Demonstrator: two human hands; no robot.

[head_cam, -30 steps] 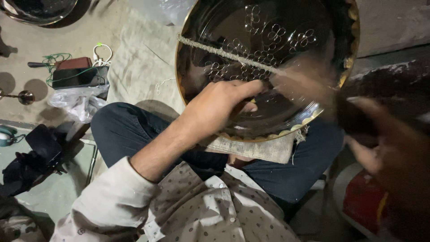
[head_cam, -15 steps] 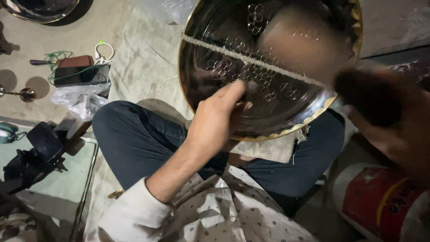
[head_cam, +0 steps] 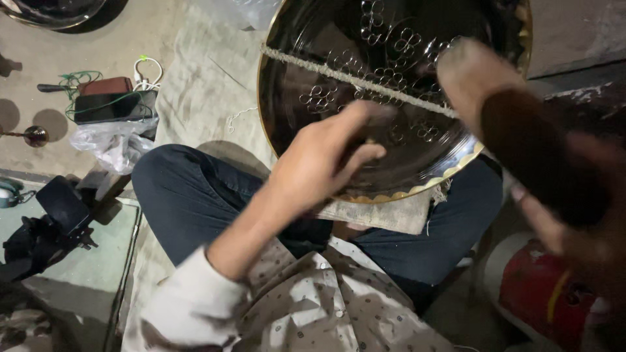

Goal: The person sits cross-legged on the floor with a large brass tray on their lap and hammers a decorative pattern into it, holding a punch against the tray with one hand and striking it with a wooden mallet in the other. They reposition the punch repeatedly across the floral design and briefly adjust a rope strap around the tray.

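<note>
I am resting my left hand [head_cam: 326, 166] on the inside of the metal tray [head_cam: 339, 58], fingers curled together and pinching something too small and shadowed for me to tell what. The tray is lying across my lap, tilting up away from me, its scalloped gold rim nearest my knees and its stamped ring patterns showing above my fingers. A rough cord [head_cam: 352, 79] is stretching across the tray's face, running from its upper left edge down toward its right side. My right hand [head_cam: 574, 215] is sitting just right of the tray, closed around a dark mallet [head_cam: 521, 137]; its long axis is slanting from my fist up and left, and its pale blurred head is pointing at the tray over the cord's right end. Below the tray, a folded cloth [head_cam: 385, 212] is lying on my legs. Right of and below the tray, a red and white round container [head_cam: 541, 287] is standing on the floor. Well left of the tray, a crumpled clear plastic bag [head_cam: 111, 143] is lying beside a dark phone [head_cam: 107, 107] and a brown pouch [head_cam: 104, 86].
</note>
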